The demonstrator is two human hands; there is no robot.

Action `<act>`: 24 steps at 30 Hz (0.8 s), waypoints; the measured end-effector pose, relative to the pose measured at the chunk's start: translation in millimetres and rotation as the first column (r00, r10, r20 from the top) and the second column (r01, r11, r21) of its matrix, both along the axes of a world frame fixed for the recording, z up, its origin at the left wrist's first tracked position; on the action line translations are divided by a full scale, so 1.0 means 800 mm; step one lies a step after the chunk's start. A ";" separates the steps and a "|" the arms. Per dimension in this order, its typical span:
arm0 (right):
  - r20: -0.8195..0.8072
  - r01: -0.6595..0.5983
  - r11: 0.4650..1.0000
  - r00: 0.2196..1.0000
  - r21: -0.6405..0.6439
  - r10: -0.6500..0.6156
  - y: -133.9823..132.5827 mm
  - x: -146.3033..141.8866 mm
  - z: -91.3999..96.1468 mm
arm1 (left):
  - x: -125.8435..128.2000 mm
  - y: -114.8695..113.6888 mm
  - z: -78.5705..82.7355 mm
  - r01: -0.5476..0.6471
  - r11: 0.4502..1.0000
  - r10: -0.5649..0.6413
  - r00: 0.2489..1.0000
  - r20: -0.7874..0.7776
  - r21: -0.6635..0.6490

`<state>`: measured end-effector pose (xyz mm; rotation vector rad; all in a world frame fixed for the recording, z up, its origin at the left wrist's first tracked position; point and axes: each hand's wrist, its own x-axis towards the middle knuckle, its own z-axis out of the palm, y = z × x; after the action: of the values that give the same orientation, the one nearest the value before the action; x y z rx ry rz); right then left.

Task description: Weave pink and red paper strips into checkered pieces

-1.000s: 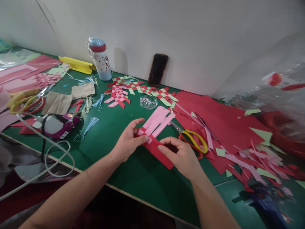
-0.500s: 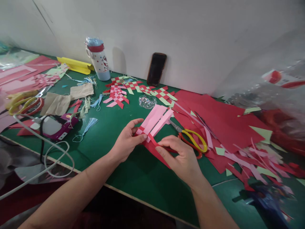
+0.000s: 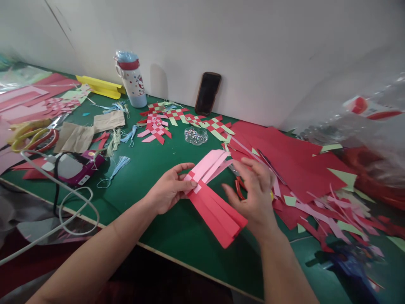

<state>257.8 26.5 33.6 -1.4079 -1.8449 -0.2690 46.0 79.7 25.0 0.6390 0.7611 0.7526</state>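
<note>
My left hand [image 3: 169, 192] pinches a woven strip piece [image 3: 210, 190] at the crossing where its pink strips meet its red strips, thumb on top. The pink strips fan up and right, the red strips fan down toward the table's front edge. My right hand [image 3: 256, 194] hovers just right of the piece with fingers spread and holds nothing. It lies over scissors [image 3: 238, 185] with red and yellow handles, mostly hidden beneath it.
Finished woven paper pieces [image 3: 177, 118], a dish of beads [image 3: 196, 135], a phone [image 3: 208, 93] against the wall and a bottle [image 3: 132, 79] stand behind. Red paper sheets and scraps [image 3: 294, 164] cover the right. A glue gun [image 3: 76, 166] with cable lies left.
My right hand let go of a red strip and moved up and right, opening over the scissors. The red strips now lie fanned flat. My left hand kept its pinch.
</note>
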 end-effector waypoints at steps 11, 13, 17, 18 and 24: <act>-0.337 -0.288 0.938 0.917 -0.191 0.213 -0.013 -0.016 0.007 | 0.003 -0.004 0.000 -0.005 0.996 0.008 0.999 -0.031 0.094; -0.662 -0.354 0.887 0.746 -0.295 0.078 -0.017 -0.019 0.012 | 0.002 -0.002 0.000 -0.053 0.993 0.051 0.998 0.023 0.107; -0.903 -0.591 0.693 0.366 -0.412 -0.225 -0.019 -0.031 0.013 | 0.001 -0.003 0.001 0.051 0.993 -0.061 0.994 0.093 0.105; -0.896 -0.618 0.651 0.346 -0.440 -0.278 -0.018 -0.033 0.011 | 0.000 -0.004 0.001 0.083 0.989 -0.096 0.990 0.104 0.120; -0.839 -0.614 0.573 0.421 -0.543 -0.344 -0.011 -0.034 0.003 | 0.000 -0.009 0.002 0.183 0.958 -0.175 0.983 -0.057 0.223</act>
<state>230.3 17.9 35.8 -1.3991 -1.0259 1.4618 45.9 72.3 26.2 0.9188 0.6449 0.6670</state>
